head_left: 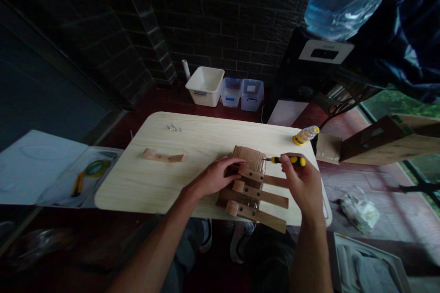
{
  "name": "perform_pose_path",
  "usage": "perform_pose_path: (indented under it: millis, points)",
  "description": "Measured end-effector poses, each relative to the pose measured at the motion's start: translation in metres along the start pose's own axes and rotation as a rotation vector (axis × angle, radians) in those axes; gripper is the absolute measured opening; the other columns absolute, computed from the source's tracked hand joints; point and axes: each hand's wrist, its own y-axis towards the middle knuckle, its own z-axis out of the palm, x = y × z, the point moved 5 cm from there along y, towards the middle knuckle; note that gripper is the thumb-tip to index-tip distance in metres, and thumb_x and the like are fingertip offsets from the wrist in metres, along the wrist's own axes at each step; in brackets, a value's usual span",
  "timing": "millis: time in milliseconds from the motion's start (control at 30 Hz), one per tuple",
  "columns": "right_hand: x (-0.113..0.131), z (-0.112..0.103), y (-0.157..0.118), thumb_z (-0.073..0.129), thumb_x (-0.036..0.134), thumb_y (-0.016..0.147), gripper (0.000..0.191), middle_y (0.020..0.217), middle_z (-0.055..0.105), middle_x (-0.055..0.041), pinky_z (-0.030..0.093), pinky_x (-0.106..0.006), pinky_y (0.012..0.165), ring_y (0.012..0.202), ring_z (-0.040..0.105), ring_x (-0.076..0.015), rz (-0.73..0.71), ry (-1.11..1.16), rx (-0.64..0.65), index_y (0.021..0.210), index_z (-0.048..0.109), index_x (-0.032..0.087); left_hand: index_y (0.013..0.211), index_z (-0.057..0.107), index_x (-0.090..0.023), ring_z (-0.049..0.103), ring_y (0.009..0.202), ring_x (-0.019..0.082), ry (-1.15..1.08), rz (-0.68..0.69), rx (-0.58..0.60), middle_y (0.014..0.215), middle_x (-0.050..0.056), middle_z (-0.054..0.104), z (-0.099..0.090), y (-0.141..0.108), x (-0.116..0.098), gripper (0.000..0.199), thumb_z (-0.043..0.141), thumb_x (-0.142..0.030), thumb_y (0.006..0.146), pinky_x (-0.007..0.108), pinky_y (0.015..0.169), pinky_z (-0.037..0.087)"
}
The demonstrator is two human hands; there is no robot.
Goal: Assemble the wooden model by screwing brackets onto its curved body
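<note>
My right hand (304, 185) grips a yellow and black screwdriver (294, 160), its shaft pointing left at the edge of a ridged brown cardboard piece (252, 155). On the left side of that piece my left hand (223, 174) is closed, thumb and fingers pressed on it; part of the grip is hidden. Several thin wooden strips (271, 219) with curled left ends and dark screw heads lie across the cardboard, their flat ends reaching right. Clear tape shines along its side. A loose curved wooden strip (164, 156) lies to the left on the table.
Small screws (174, 127) lie at the back left of the pale wooden table (134, 192). A clear and yellow bottle-shaped container (305, 135) stands at its right edge. Beyond are a white basket (205, 86) and clear boxes (252, 94); an open case (99, 176) sits left, cardboard boxes (392, 139) right.
</note>
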Motion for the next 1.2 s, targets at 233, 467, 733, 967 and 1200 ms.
perform_pose_path:
  millis: [233,467,733,967,1200]
  points:
    - [-0.046,-0.019,0.007,0.077,0.048,0.079,0.035,0.083,0.074,-0.0047,0.051,-0.031,0.064,0.072,0.069,-0.0184,0.183,0.420,-0.198,0.098,0.072,0.018,0.129,0.064,-0.031,0.065,0.110,0.022,-0.044,-0.017,0.005,0.126,0.004,0.069,-0.003,-0.002,-0.006,0.047,0.069,-0.019,0.084,0.044,0.102,0.053]
    - [-0.090,-0.007,0.008,0.080,0.035,0.072,0.034,0.099,0.075,-0.0020,0.051,-0.024,0.064,0.084,0.072,-0.0163,0.446,0.794,-0.156,0.101,0.068,0.023,0.133,0.061,-0.028,0.066,0.106,0.019,-0.054,0.004,0.006,0.120,0.005,0.070,-0.004,-0.002,-0.004,0.056,0.056,-0.007,0.080,0.039,0.101,0.053]
    - [-0.121,0.014,0.001,0.073,0.041,0.076,0.028,0.085,0.071,0.0022,0.052,-0.025,0.060,0.071,0.068,-0.0130,0.586,0.914,-0.070,0.095,0.065,0.022,0.128,0.062,-0.025,0.059,0.124,0.021,-0.062,0.005,-0.323,0.136,0.008,0.063,-0.005,0.005,0.001,0.033,0.055,-0.030,0.096,0.041,0.109,0.048]
    - [-0.139,0.037,-0.017,0.076,0.045,0.076,0.031,0.085,0.073,0.0005,0.059,-0.034,0.068,0.080,0.071,-0.0188,0.660,0.922,-0.011,0.094,0.065,0.023,0.133,0.054,-0.028,0.052,0.137,0.022,-0.299,-0.347,-0.627,0.144,0.005,0.060,0.022,-0.002,0.025,0.042,0.039,-0.053,0.103,0.040,0.116,0.043]
    - [-0.133,0.074,-0.028,0.072,0.038,0.080,0.021,0.089,0.072,0.0014,0.058,-0.033,0.085,0.090,0.069,-0.0148,0.621,1.227,0.064,0.094,0.068,0.023,0.133,0.056,-0.025,0.049,0.141,0.023,-0.390,-0.383,-0.605,0.148,0.007,0.057,0.023,-0.007,0.031,0.045,0.043,-0.054,0.101,0.042,0.120,0.039]
